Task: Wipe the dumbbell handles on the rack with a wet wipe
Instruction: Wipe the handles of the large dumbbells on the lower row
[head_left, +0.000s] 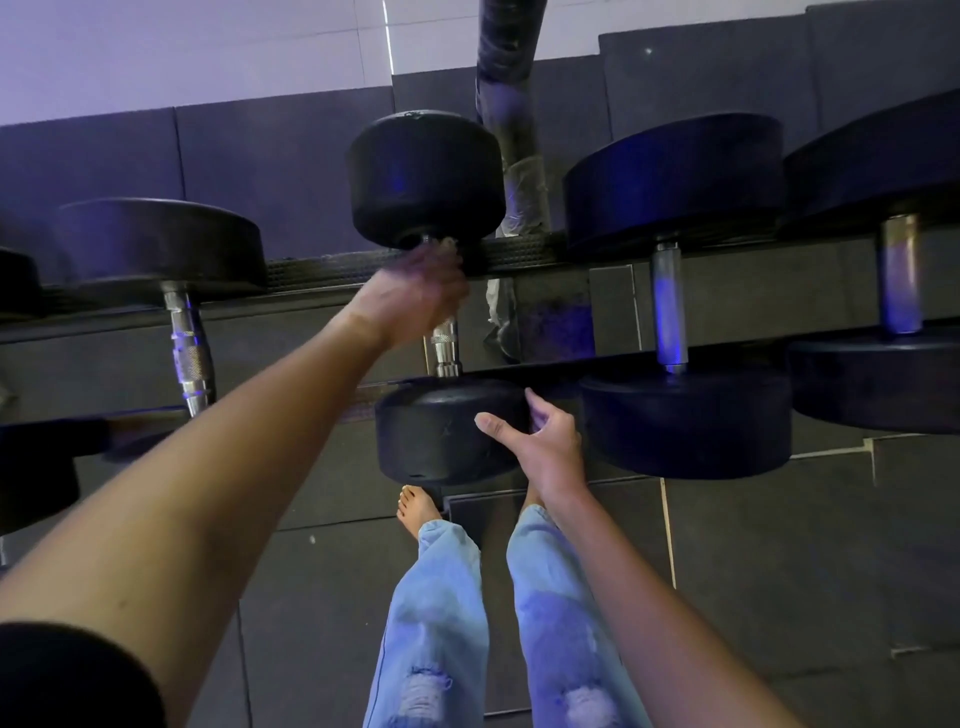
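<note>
A person's left hand (410, 296) is clenched round the upper end of a chrome handle (445, 348) on a dumbbell (431, 176) lying across a rack (332, 270), the hand blurred in the frame. A pale scrap at the tips of those fingers (441, 262), just under the far weight head, appears to be the wet wipe (448, 245); the blur makes it hard to tell more. Below the fingers, the bare lower stretch of the handle runs down into the near weight head.

The right hand (545, 444) grasps that near head from its right side, thumb laid across the face nearest the camera and the other fingers (532, 402) curled round the edge, in the gap beside the neighbouring weight.

To the left of the left fingers, well apart, a larger dumbbell (156, 244) rests on the same rack with its knurled handle exposed. To the right of the right fingers, just beside them, sits a heavier dumbbell (675, 176), and beyond it another (883, 156) at the frame's edge. Behind the far head, past the left fingers, a wrapped post (509, 78) rises against the wall.

Beneath both hands, pale torn jeans (441, 623) and a bare foot (415, 506) stand on the dark tiled floor (779, 545). A black sleeve (67, 675) covers the left upper arm.
</note>
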